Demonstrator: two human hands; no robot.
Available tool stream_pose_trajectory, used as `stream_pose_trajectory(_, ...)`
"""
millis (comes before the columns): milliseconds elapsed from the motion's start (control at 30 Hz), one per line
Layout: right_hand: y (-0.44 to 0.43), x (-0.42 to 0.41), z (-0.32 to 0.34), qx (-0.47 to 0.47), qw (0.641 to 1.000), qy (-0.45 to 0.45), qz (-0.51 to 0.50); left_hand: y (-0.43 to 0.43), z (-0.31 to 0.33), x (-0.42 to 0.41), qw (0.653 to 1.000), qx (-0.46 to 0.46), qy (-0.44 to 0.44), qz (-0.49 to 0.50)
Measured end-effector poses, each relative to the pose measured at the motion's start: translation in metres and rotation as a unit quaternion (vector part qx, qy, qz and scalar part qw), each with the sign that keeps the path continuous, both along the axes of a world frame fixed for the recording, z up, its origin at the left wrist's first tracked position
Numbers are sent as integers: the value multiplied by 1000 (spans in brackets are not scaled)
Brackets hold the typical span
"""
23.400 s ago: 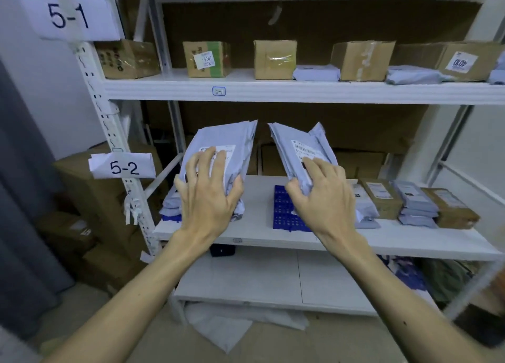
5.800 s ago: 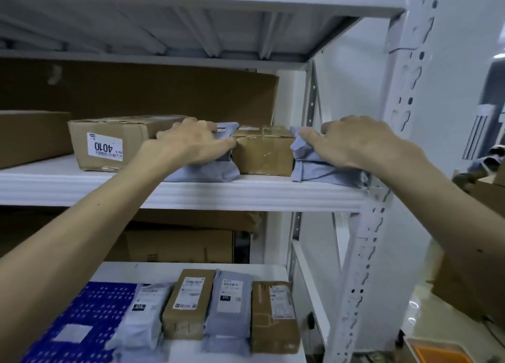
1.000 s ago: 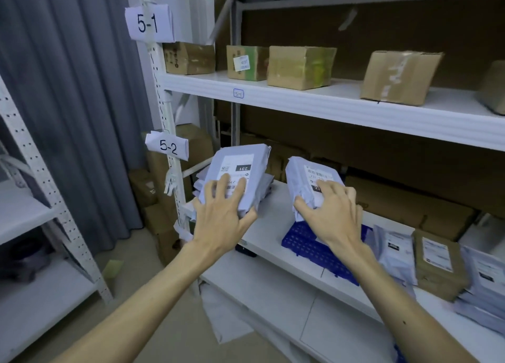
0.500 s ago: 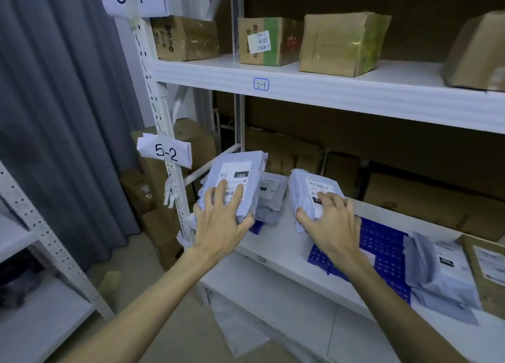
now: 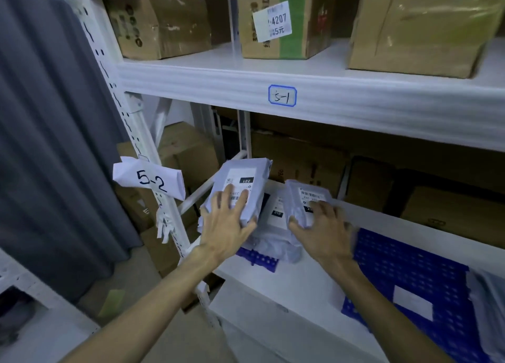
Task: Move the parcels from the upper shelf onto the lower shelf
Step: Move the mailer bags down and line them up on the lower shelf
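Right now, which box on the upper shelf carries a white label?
The middle box, marked 4207; the left box and the right box show no white label.

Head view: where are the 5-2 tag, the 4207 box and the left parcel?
5-2 tag [image 5: 149, 181]: head view, on the written number.
4207 box [image 5: 295, 42]: head view, on its green stripe.
left parcel [image 5: 237, 175]: head view, on its white label.
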State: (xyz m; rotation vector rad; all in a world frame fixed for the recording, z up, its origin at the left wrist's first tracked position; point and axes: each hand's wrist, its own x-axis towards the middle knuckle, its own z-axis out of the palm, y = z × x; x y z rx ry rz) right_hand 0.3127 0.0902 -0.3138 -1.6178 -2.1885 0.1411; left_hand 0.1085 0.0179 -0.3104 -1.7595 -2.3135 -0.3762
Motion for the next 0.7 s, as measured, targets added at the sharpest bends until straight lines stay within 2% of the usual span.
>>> stream_pose_trajectory(567, 51, -117, -60, -48, 986, -30, -159, 121, -60, -120, 987, -29, -63, -146)
stream_pose_trajectory(700, 54, -130, -67, -45, 983, -51, -172, 133, -68, -132, 985, -60, -42, -158)
